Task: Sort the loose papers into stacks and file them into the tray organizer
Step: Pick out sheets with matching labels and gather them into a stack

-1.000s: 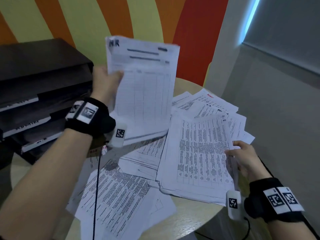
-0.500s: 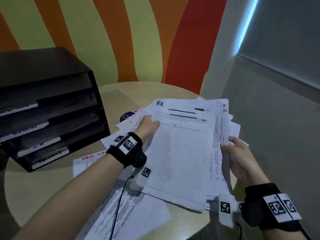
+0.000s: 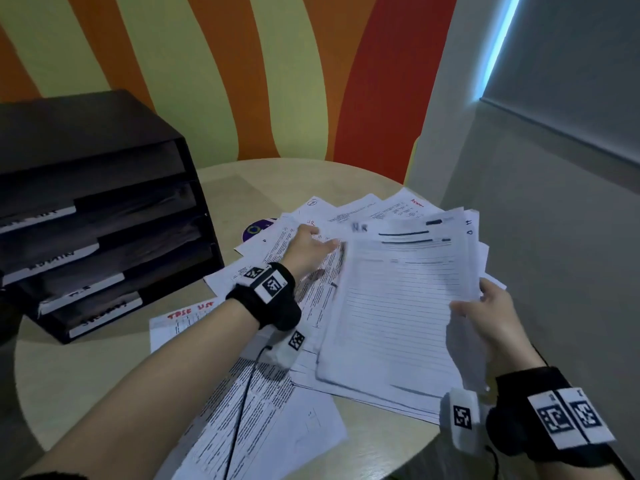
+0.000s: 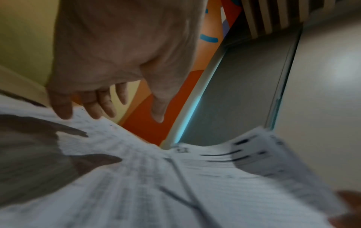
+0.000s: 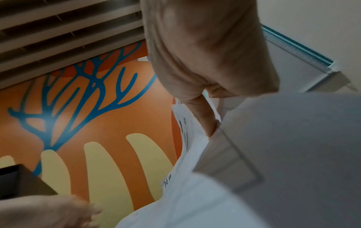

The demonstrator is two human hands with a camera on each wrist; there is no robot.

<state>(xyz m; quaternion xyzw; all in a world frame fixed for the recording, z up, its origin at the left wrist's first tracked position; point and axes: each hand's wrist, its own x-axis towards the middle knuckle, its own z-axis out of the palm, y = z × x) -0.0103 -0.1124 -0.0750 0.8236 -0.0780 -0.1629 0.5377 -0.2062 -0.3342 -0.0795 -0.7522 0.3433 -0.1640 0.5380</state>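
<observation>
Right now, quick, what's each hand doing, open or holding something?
Left hand: open, fingers straight over the scattered white printed papers.
Right hand: holding the stack of white lined forms by its right edge.

Bare table (image 3: pixel 104 375) before tray organizer (image 3: pixel 104 216); loose papers (image 3: pixel 263 417) rightward.

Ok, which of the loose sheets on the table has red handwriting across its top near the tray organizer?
The sheet lying flat just in front of the tray organizer, left of the left hand's wrist, headed in big red letters.

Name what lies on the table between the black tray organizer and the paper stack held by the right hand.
In the head view, the left hand and loose printed sheets lie between the tray organizer and the paper stack held by the right hand.
</observation>
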